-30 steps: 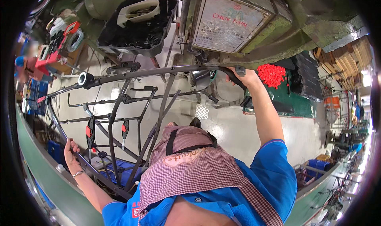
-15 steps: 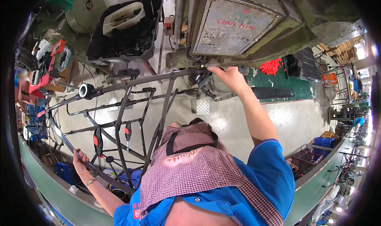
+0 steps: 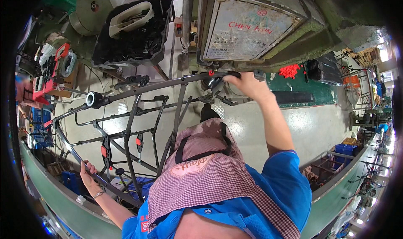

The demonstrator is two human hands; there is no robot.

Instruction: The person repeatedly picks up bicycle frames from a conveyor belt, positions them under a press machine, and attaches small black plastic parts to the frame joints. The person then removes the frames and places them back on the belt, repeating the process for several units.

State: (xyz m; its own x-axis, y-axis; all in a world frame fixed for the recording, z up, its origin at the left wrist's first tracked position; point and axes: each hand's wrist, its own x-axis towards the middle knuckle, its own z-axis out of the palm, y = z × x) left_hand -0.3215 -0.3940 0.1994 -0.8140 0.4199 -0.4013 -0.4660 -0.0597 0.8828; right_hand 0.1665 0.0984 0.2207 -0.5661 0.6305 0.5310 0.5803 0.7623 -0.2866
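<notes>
A black tubular folding frame (image 3: pixel 159 85), with several crossbars and red-marked joint pieces (image 3: pixel 105 151), stretches from the left across to the machine. My left hand (image 3: pixel 88 180) is closed round its curved lower-left tube. My right hand (image 3: pixel 247 86) grips the far end of the upper tube, thumb along it, just under the machine (image 3: pixel 252 27). A small red piece (image 3: pixel 211 73) shows on or beside that tube, left of my right hand. Toward the upper tube's left part sits a round collar (image 3: pixel 93 99) with a pale ring.
A black bin (image 3: pixel 126 65) of dark parts stands beyond the frame at the left. Red small parts (image 3: pixel 289 71) lie on a green surface right of the machine. Green-sided benches (image 3: pixel 54 197) flank me, and a blue crate (image 3: pixel 342 152) stands at the right.
The frame has shifted slightly to the right, and my right hand has moved right with its end. The red piece on the upper tube now shows. My left hand keeps its grip.
</notes>
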